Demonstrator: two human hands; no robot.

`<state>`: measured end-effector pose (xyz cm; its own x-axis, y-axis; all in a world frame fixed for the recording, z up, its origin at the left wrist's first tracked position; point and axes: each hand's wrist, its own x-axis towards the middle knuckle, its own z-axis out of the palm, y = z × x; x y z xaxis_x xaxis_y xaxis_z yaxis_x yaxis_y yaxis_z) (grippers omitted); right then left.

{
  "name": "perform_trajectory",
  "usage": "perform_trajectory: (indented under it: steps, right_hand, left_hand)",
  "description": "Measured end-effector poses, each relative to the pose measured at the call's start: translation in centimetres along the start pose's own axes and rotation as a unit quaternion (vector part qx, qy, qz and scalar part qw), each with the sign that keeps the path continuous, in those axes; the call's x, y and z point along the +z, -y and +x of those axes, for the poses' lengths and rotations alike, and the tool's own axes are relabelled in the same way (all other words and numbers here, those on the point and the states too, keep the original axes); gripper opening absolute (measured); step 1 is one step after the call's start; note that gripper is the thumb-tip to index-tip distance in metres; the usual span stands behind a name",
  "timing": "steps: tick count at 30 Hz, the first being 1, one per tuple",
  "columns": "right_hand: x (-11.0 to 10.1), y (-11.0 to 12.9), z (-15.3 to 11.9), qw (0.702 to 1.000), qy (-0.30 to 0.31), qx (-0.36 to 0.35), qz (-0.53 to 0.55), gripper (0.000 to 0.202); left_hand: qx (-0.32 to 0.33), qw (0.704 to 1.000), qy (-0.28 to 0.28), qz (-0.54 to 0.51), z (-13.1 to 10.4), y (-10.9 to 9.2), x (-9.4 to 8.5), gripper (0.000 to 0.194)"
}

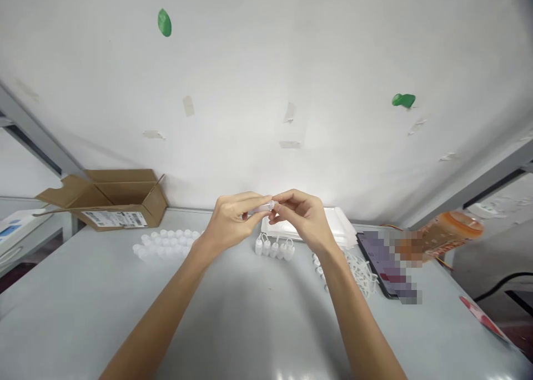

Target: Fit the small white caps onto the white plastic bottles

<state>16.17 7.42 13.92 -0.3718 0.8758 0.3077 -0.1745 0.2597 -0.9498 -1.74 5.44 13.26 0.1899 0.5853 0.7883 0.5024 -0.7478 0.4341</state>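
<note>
The left hand (233, 219) grasps a small clear tube (261, 208), which lies between the hands, its long axis going toward the right hand (303, 216), which pinches its end

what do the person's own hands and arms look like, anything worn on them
The left hand and right hand are bare, without gloves; no rings, watch or bracelet show. The left forearm and right forearm are slim, with no sleeve in view down to the picture's lower edge. No markings stand out.
</note>
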Motion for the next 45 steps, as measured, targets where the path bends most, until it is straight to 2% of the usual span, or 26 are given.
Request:
perform_trajectory:
  steps: [3,6,12,16,19,22,29,36,38,45]
  right_hand:
    - [-0.1,-0.1,0.0,1.000,-0.005,0.012,0.005,0.032]
    - [-0.1,-0.4,0.1,1.000,-0.020,0.018,0.011,0.031]
    - [0.6,-0.6,0.2,0.998,-0.061,-0.007,-0.025,0.026]
    - [1.3,-0.4,0.1,0.994,-0.083,-0.038,-0.055,0.019]
    - [1.3,-0.5,0.1,0.991,-0.090,-0.065,-0.072,0.015]
    - [1.0,-0.7,0.2,0.992,-0.069,-0.069,-0.085,0.015]
    - [-0.2,-0.9,0.5,0.995,-0.009,-0.046,-0.085,0.018]
    - [-0.2,-0.9,0.7,0.998,-0.023,-0.031,-0.039,0.020]
    - [-0.3,-1.0,0.8,0.999,-0.028,-0.019,-0.029,0.020]
    - [-1.6,-1.4,0.9,0.998,-0.052,-0.007,-0.020,0.018]
  left_hand:
    - [0.046,0.998,-0.001,0.046,-0.1,-0.1,0.1,0.019]
    - [0.050,0.995,0.006,0.084,-0.2,0.1,0.2,0.020]
    - [-0.047,0.998,0.032,-0.017,0.3,0.6,-0.2,0.020]
    - [-0.113,0.993,0.035,-0.018,0.6,0.5,-0.9,0.032]
    - [-0.137,0.989,0.056,-0.016,0.7,0.6,-1.1,0.027]
    - [-0.129,0.989,0.066,-0.027,0.6,0.9,-1.0,0.021]
    - [-0.081,0.995,0.051,-0.026,0.3,1.2,-0.5,0.014]
    - [-0.004,1.000,0.018,0.015,-0.1,1.1,0.3,0.018]
    - [-0.020,0.999,0.033,0.026,-0.2,1.0,0.3,0.019]
    - [-0.155,0.976,0.150,-0.002,0.2,0.5,0.2,0.035]
